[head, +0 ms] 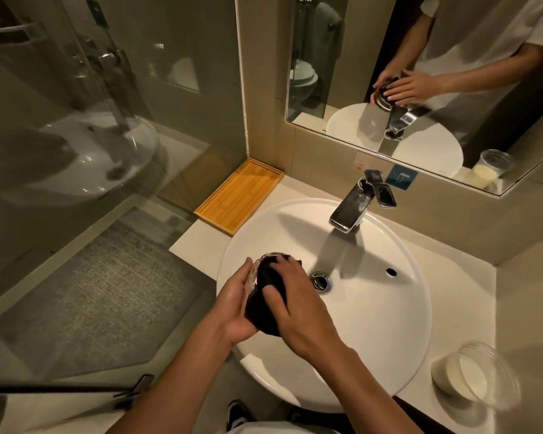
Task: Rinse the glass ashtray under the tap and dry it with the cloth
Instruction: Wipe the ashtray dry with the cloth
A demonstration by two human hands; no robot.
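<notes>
While the left hand cups the glass ashtray from its outer side, the right hand presses a dark cloth into and over it. Both are held in the air above the left part of the white sink, low in the middle of the frame, just inside the sink's left rim. The left grip is closed around the ashtray, with the thumb along its clear ribbed edge. The right grip is closed on the cloth, the fingers spread flat on top of it. Most of the ashtray is hidden under the cloth; only its upper left edge shows.

To the right of the hands the basin is open, with the drain just beside the right fingertips and the overflow hole further right. The tap stands at the back of the sink, well apart from the hands, and I see no water running. On the counter a wooden tray lies in the corner at the upper left of the sink. A clear cup stands at the lower right, near the sink's rim. The mirror above repeats the hands.
</notes>
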